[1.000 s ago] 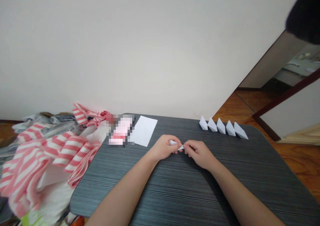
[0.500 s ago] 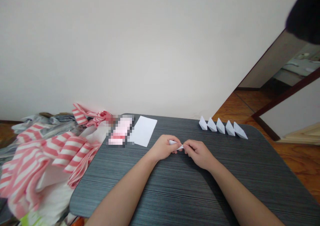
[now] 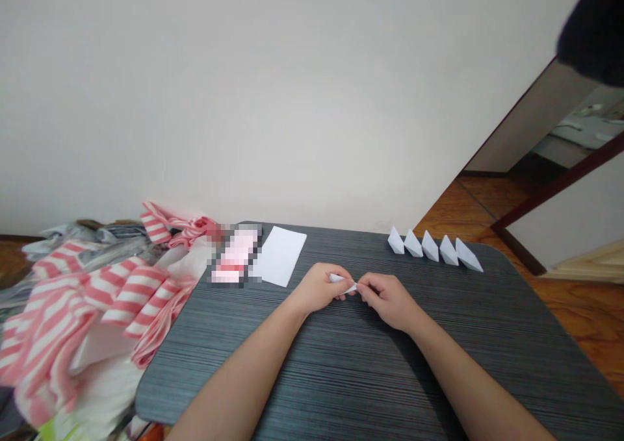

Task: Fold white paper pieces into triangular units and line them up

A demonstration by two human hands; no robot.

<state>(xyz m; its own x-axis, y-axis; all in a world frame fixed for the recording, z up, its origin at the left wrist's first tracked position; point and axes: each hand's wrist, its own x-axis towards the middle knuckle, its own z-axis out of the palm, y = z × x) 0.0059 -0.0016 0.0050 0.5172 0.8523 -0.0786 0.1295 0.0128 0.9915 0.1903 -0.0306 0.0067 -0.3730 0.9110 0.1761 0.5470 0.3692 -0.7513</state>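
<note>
Over the middle of the dark table (image 3: 312, 376), my left hand (image 3: 322, 288) is closed around a small piece of folded white paper (image 3: 350, 289). My right hand (image 3: 385, 298) pinches the paper's right tip between thumb and fingers. Most of the folded piece is hidden by my left fingers. Several folded white paper boats (image 3: 429, 246) stand in a row at the table's back right. To the left of my hands lies a flat stack of white paper sheets (image 3: 281, 256).
A blurred-out pink rectangular item (image 3: 236, 256) lies beside the sheets at the table's left edge. Red-and-white striped cloth (image 3: 92, 291) is heaped left of the table. Behind stands a pale wall (image 3: 292, 103); a wooden floor (image 3: 589, 317) shows at right.
My right hand has shifted very slightly left at the paper's tip. Everything else looks the same.
</note>
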